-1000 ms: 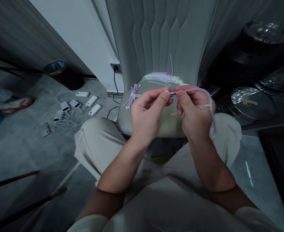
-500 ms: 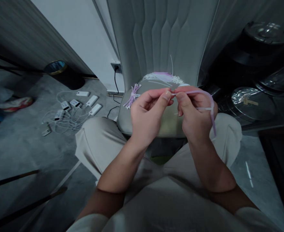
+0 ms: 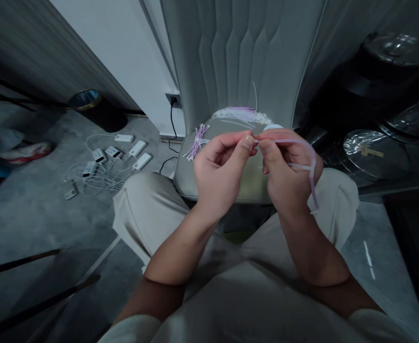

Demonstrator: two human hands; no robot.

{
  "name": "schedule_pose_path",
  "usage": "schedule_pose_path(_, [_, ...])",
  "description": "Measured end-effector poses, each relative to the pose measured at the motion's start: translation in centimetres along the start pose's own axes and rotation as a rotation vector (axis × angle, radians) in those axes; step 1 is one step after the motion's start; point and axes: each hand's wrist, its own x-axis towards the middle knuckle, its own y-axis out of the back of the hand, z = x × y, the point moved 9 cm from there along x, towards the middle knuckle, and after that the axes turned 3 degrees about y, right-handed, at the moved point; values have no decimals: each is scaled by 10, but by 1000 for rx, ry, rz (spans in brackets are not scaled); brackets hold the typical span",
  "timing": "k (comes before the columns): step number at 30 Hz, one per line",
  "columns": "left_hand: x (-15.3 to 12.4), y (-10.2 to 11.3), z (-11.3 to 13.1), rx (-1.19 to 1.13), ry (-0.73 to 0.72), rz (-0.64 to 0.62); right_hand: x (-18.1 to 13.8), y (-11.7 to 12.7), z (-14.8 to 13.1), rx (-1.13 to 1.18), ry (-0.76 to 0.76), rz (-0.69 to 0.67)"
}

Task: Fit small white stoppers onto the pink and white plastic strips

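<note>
In front of the chair seat, my left hand (image 3: 220, 164) pinches with thumb and forefinger at the end of a thin, bendy purple strip (image 3: 312, 178). My right hand (image 3: 290, 164) is closed on the same strip close by, its fingertips nearly touching the left ones. From there the strip arches over the right hand and hangs down past the wrist, with a white piece (image 3: 300, 166) joined to it. The exact join between the fingertips is hidden. Beyond the left hand lies a bundle of purple and white strips (image 3: 197, 141), and a longer pile of strips (image 3: 238, 114) is at the seat's back.
The grey padded chair (image 3: 191, 178) faces me. On the floor to the left are several white devices with tangled cables (image 3: 102, 176) and a dark bin (image 3: 100, 112). Shiny black-and-clear containers (image 3: 370, 152) stand at right. A person's shoe (image 3: 29, 152) shows far left.
The view has shifted slightly, moving the scene a little right. Both hands keep their pinch; the strip's hanging end sits somewhat lower beside my right wrist.
</note>
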Motion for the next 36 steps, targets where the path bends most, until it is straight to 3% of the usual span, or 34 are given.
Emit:
schedule_pose_path(13, [-8, -8, -6, -102, 64, -33, -5, 4, -8, -61, 27, 60])
schedule_pose_path(22, [-10, -8, -3, -110, 94, -31, -4, 0, -12, 153, -44, 33])
schedule_pose_path(36, [-10, -8, -2, -119, 93, -31, -8, 3, -15, 5, -47, 64])
